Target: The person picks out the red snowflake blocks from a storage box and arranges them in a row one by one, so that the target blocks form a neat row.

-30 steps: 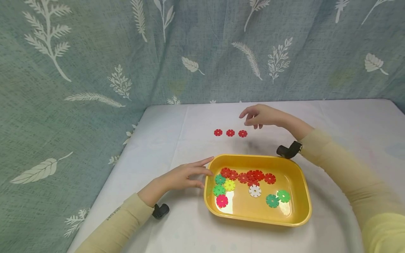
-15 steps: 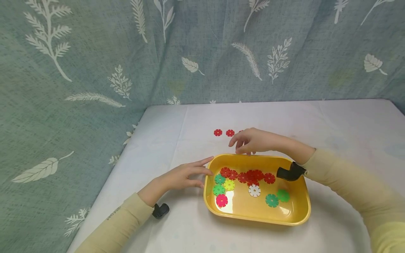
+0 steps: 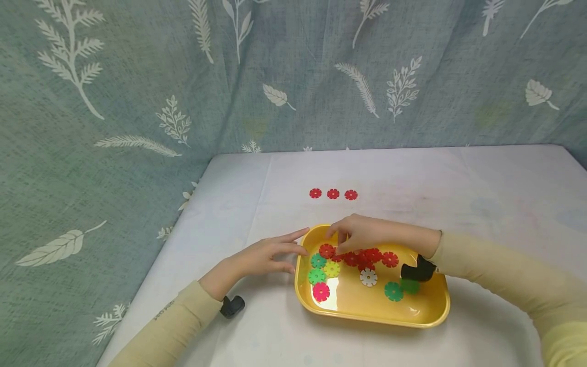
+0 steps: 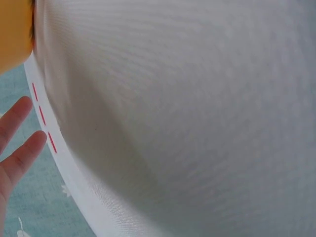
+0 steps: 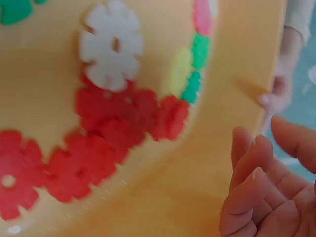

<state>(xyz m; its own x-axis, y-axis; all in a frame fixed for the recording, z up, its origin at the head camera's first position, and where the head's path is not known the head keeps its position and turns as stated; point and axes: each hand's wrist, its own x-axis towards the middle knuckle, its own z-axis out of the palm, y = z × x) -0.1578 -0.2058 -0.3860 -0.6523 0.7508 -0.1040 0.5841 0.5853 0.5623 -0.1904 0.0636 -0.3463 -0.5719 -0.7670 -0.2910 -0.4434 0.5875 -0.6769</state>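
Inside the yellow tray (image 3: 367,317) lie several red discs (image 3: 390,259), a white disc (image 3: 369,277), a yellow disc (image 3: 331,269), a pink disc (image 3: 321,291) and several green ones (image 3: 393,291). My right hand (image 3: 359,233) hangs over the tray's far left part, fingers bent down close to the red discs; in the right wrist view the fingers (image 5: 251,197) hold nothing that shows. With fingers spread, my left hand (image 3: 268,256) touches the tray's left rim. Three red discs (image 3: 332,193) lie in a row on the cloth beyond the tray.
A white cloth (image 3: 257,326) covers the table. Behind it and at the left hangs a green-blue curtain (image 3: 293,76) with white leaf prints. Each wrist wears a black camera, the right one (image 3: 418,270) above the tray's right part.
My right hand has come from beyond the tray, past the row of red discs, toward me and down over the tray. My left hand has stayed at the rim.
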